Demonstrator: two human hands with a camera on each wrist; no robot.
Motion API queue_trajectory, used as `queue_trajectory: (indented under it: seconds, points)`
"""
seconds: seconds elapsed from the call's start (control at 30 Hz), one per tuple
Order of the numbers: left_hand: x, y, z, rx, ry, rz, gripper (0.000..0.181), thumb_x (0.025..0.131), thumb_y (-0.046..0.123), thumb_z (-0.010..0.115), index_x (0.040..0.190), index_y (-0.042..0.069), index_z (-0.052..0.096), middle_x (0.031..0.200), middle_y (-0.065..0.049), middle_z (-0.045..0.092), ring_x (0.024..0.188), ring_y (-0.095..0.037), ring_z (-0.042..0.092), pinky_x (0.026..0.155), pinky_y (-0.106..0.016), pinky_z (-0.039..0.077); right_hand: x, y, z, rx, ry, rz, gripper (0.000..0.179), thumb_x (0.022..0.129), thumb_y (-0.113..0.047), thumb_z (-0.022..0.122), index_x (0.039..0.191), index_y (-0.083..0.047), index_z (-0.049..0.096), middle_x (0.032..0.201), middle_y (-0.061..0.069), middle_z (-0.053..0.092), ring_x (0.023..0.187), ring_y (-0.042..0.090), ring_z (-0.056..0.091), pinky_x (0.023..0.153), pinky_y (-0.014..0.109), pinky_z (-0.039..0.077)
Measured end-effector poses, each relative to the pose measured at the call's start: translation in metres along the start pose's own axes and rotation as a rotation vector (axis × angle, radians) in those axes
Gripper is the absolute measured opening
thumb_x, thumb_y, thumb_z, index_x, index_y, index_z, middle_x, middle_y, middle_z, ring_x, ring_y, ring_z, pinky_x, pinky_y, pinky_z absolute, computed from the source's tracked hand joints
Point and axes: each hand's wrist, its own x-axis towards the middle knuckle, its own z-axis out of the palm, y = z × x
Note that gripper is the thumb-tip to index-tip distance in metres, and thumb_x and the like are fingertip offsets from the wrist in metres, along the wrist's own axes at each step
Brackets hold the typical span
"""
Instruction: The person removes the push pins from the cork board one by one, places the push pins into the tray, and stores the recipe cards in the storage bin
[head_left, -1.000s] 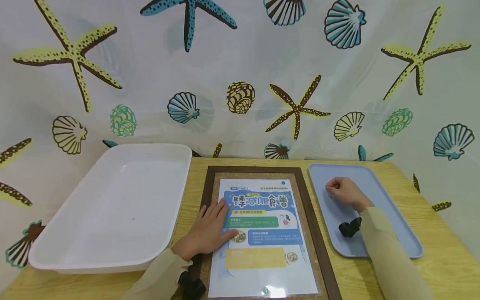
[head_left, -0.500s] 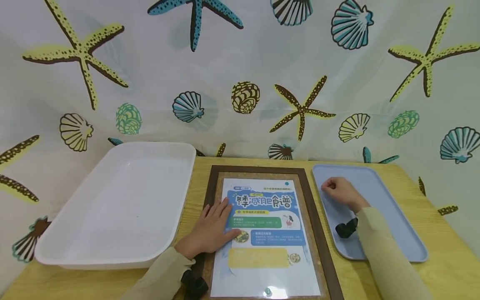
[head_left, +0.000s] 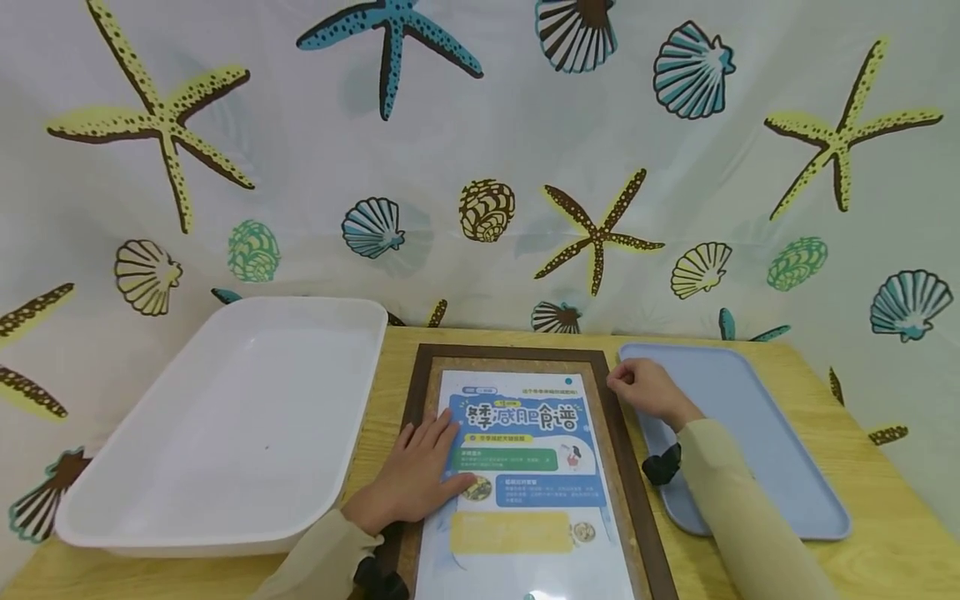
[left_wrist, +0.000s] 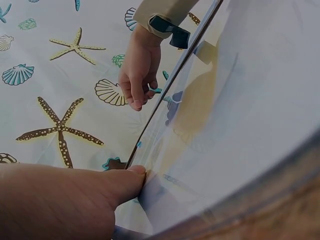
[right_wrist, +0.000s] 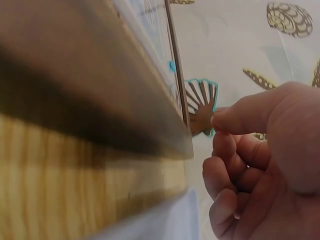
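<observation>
My left hand (head_left: 412,475) lies with straight fingers across the left edge of a brown-framed corkboard (head_left: 635,475), its thumb on the printed poster (head_left: 517,533). A teal push pin (head_left: 568,382) sits at the poster's top right corner. Above the board's upper right edge hovers my right hand (head_left: 651,387), beside the blue tray (head_left: 720,367). In the right wrist view its thumb (right_wrist: 245,114) and index fingertip meet in a pinch, the other fingers curled. The small yellowish thing seen at these fingertips earlier is now hidden by them.
To the left stands a large white basin (head_left: 247,417) with a raised rim. All lie on a wooden table (head_left: 397,350). A curtain (head_left: 450,125) printed with shells and starfish hangs behind. Each wrist wears a black camera (head_left: 662,465).
My right hand has left the tray's surface and moved left to the corkboard's right edge, fingers still pinched. My left hand stays on the board. The head view has shifted slightly.
</observation>
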Motion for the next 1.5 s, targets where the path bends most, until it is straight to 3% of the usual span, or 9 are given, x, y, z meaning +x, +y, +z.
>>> queue_trajectory:
  seconds: [0.5, 0.67, 0.87, 1.27, 1.5]
  points:
    - [-0.001, 0.002, 0.003, -0.001, 0.003, 0.018, 0.076, 0.094, 0.044, 0.058, 0.147, -0.004, 0.032, 0.157, -0.022, 0.022, 0.146, -0.041, 0.017, 0.115, -0.061, 0.01, 0.01, -0.024, 0.019, -0.104, -0.082, -0.05, 0.01, 0.09, -0.009, 0.062, 0.092, 0.0, 0.065, 0.083, 0.01, 0.066, 0.074, 0.017, 0.058, 0.07, 0.032, 0.049]
    - [-0.001, 0.002, 0.002, 0.007, 0.011, 0.027, 0.076, 0.093, 0.043, 0.058, 0.147, -0.004, 0.033, 0.157, -0.022, 0.023, 0.146, -0.041, 0.017, 0.115, -0.061, 0.011, 0.013, -0.029, 0.02, -0.106, -0.107, -0.071, 0.01, 0.09, -0.009, 0.062, 0.093, 0.0, 0.065, 0.08, 0.008, 0.063, 0.069, 0.016, 0.054, 0.066, 0.029, 0.046]
    - [-0.003, 0.003, 0.001, 0.002, 0.009, 0.036, 0.076, 0.093, 0.043, 0.059, 0.146, -0.005, 0.033, 0.157, -0.023, 0.023, 0.146, -0.042, 0.017, 0.114, -0.062, 0.012, 0.015, -0.035, 0.023, -0.081, -0.14, -0.04, 0.012, 0.089, -0.009, 0.062, 0.096, 0.001, 0.064, 0.079, 0.007, 0.059, 0.067, 0.015, 0.051, 0.062, 0.026, 0.042]
    - [0.001, 0.0, 0.0, 0.032, 0.017, 0.039, 0.076, 0.094, 0.043, 0.057, 0.146, -0.006, 0.033, 0.157, -0.023, 0.023, 0.145, -0.042, 0.018, 0.115, -0.061, 0.013, 0.027, -0.039, 0.03, -0.074, -0.161, 0.029, 0.014, 0.089, -0.012, 0.065, 0.098, -0.002, 0.063, 0.082, 0.007, 0.059, 0.073, 0.017, 0.053, 0.066, 0.028, 0.043]
    - [-0.001, 0.001, 0.0, 0.026, 0.002, 0.015, 0.076, 0.094, 0.044, 0.057, 0.147, -0.004, 0.032, 0.157, -0.022, 0.021, 0.146, -0.042, 0.017, 0.115, -0.061, 0.011, 0.028, -0.039, 0.033, -0.098, -0.173, 0.016, 0.018, 0.09, -0.015, 0.064, 0.101, -0.001, 0.062, 0.083, 0.008, 0.059, 0.073, 0.018, 0.053, 0.067, 0.029, 0.043]
